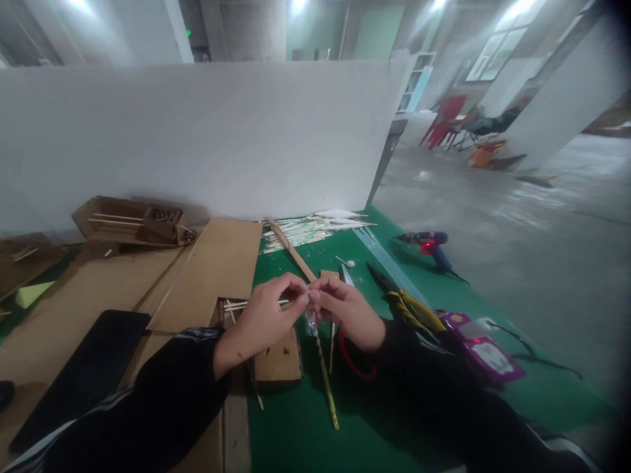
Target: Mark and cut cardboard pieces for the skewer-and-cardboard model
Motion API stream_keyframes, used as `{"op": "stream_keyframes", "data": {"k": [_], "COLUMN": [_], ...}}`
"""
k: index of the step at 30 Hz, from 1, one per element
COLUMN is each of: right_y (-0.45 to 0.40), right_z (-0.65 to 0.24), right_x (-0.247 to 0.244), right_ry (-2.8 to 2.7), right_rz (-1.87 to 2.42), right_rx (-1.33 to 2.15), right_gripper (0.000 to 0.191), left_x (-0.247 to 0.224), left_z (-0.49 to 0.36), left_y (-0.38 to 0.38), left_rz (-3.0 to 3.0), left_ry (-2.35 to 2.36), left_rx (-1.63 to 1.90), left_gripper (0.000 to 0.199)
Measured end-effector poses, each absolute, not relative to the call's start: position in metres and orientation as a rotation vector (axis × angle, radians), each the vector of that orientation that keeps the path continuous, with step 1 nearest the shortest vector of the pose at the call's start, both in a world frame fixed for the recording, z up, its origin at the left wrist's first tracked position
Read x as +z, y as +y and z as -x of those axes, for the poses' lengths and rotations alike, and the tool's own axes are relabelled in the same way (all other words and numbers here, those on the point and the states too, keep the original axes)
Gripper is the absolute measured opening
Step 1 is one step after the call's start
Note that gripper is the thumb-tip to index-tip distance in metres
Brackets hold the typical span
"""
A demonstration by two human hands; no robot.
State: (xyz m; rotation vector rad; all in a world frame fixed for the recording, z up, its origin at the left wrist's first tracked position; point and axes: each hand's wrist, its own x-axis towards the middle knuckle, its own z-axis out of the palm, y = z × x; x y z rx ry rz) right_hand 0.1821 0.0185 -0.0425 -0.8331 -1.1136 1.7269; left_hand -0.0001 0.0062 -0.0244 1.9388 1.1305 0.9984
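My left hand (pixel 273 309) and my right hand (pixel 350 312) meet over the green table, thumbs and fingers pinched tip to tip. What lies between the fingertips is too small to make out. Just below them shows a crumpled piece of clear plastic (pixel 311 322), and from it a yellow twisted rod (pixel 326 387) runs toward me; whether my hands bear it I cannot tell. A thin wooden stick (pixel 332 348) is beside the rod. Red-handled scissors (pixel 355 361) are partly hidden under my right wrist. A cardboard block (pixel 279 358) lies under my left hand.
Right of my hands are yellow-handled pliers (pixel 419 309), a purple device (pixel 486 348) and a glue gun (pixel 428 246). White-tipped sticks (pixel 305 230) lie at the back. Cardboard sheets (pixel 211 263), an open box (pixel 133 222) and a black slab (pixel 83 374) are leftward. A white partition (pixel 197 138) stands behind.
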Motion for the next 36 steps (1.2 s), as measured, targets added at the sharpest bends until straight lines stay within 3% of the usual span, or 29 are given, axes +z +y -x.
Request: {"op": "stream_keyframes", "data": {"k": [36], "right_y": [0.0181], "right_z": [-0.1828], "right_x": [-0.0417], "right_ry": [-1.113], "right_rz": [0.841], "right_rx": [1.715], "right_gripper": [0.035], "left_x": [-0.0255], "left_z": [0.0004], "left_y": [0.0057], "left_rz": [-1.932], "left_ry": [1.112], "left_rx": [0.988], "left_gripper": [0.011]}}
